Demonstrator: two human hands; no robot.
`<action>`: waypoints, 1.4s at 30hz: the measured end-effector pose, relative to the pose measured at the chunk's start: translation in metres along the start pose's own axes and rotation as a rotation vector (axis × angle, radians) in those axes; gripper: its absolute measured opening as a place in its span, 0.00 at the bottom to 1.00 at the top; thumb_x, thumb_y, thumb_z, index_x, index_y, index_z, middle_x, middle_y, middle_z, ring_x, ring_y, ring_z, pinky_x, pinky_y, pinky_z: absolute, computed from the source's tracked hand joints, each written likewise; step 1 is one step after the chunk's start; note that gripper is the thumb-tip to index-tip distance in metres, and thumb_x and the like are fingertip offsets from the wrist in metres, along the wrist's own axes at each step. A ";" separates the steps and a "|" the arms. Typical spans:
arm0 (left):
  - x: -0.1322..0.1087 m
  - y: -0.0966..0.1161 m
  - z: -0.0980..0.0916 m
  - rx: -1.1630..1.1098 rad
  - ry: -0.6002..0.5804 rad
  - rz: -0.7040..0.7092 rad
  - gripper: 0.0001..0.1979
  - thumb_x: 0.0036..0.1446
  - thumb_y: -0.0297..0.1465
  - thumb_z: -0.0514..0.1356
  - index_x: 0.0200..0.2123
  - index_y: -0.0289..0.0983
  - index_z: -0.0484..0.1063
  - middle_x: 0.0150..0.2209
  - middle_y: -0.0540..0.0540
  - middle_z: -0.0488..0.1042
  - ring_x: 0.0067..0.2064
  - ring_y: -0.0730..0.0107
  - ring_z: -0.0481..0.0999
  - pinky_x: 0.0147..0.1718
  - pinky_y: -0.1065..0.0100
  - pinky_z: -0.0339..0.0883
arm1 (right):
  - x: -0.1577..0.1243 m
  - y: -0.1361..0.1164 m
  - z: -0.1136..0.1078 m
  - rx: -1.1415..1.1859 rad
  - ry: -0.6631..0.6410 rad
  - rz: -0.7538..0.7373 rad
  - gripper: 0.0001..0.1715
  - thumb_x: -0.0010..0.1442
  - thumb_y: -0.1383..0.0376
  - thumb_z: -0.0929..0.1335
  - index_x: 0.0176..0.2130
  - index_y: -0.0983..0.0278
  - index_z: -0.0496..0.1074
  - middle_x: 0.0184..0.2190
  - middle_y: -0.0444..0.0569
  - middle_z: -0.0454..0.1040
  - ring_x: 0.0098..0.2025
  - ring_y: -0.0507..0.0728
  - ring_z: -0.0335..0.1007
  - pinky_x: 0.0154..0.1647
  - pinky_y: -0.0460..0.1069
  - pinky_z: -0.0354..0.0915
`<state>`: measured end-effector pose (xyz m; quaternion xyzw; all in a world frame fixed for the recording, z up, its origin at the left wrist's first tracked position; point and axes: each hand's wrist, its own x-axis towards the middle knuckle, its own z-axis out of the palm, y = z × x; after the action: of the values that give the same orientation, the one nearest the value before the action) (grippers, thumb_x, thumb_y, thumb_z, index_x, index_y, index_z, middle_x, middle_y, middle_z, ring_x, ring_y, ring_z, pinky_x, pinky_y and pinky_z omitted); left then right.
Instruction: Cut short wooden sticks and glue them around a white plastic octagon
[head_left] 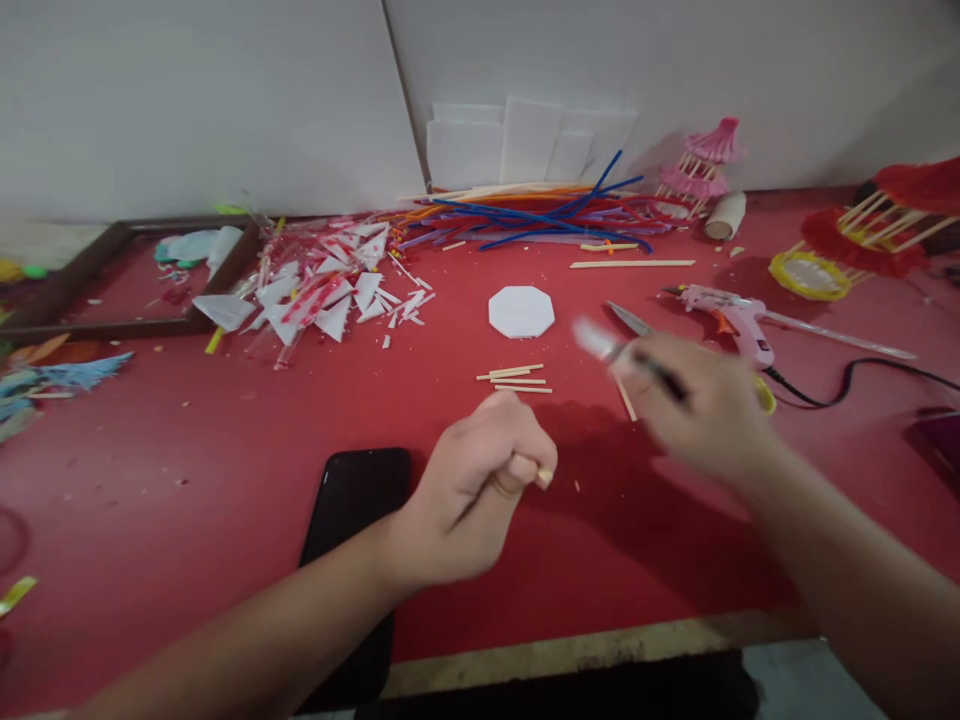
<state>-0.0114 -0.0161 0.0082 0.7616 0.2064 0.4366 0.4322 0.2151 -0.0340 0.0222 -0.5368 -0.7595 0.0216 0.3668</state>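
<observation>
My left hand [480, 490] is closed in a fist above the red table, around a thin wooden stick [545, 477] whose pale end pokes out by the thumb. To its right, my right hand [694, 405] grips a slim black tool [664, 378] with a pale front end, too blurred by motion to name. Several short wooden sticks [517, 379] lie just beyond my left fist. Behind them sits a white octagonal piece [521, 312], flat on the table. A pair of scissors [628, 320] is partly hidden behind my right hand.
A pink glue gun [731, 312] with a black cord lies at right, near red and pink stick models [701, 165]. Coloured pipe cleaners [540, 215] lie along the wall. Scraps [322, 285] and a brown frame [120, 325] are at left. A black phone [360, 490] lies beside my left arm.
</observation>
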 end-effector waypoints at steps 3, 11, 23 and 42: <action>-0.001 -0.002 0.001 0.002 0.076 -0.054 0.17 0.72 0.40 0.49 0.32 0.39 0.66 0.27 0.51 0.66 0.28 0.72 0.63 0.33 0.67 0.60 | 0.005 0.012 -0.005 -0.062 0.107 0.136 0.16 0.69 0.56 0.64 0.32 0.62 0.69 0.20 0.41 0.63 0.22 0.49 0.57 0.24 0.47 0.52; 0.002 -0.015 0.003 -0.030 0.139 -0.229 0.15 0.72 0.40 0.49 0.36 0.39 0.66 0.29 0.51 0.65 0.30 0.72 0.63 0.31 0.69 0.60 | -0.005 -0.012 0.016 0.110 -0.036 -0.049 0.12 0.68 0.58 0.64 0.35 0.62 0.68 0.25 0.43 0.69 0.26 0.50 0.63 0.27 0.46 0.58; 0.004 -0.019 0.006 -0.083 0.028 -0.175 0.08 0.68 0.32 0.54 0.35 0.40 0.67 0.32 0.49 0.69 0.34 0.70 0.67 0.35 0.67 0.61 | -0.014 -0.020 0.023 0.213 -0.207 -0.097 0.16 0.68 0.55 0.65 0.33 0.63 0.65 0.24 0.40 0.62 0.26 0.49 0.54 0.26 0.46 0.50; 0.005 -0.021 0.003 0.045 0.033 -0.134 0.08 0.68 0.28 0.52 0.36 0.40 0.67 0.31 0.50 0.69 0.33 0.70 0.66 0.34 0.68 0.60 | -0.013 -0.019 0.022 0.262 -0.252 -0.079 0.14 0.68 0.56 0.65 0.34 0.62 0.65 0.26 0.39 0.63 0.27 0.48 0.55 0.27 0.45 0.52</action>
<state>-0.0048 -0.0034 -0.0077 0.7481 0.2740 0.4144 0.4399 0.1893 -0.0448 0.0070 -0.4473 -0.8107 0.1728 0.3360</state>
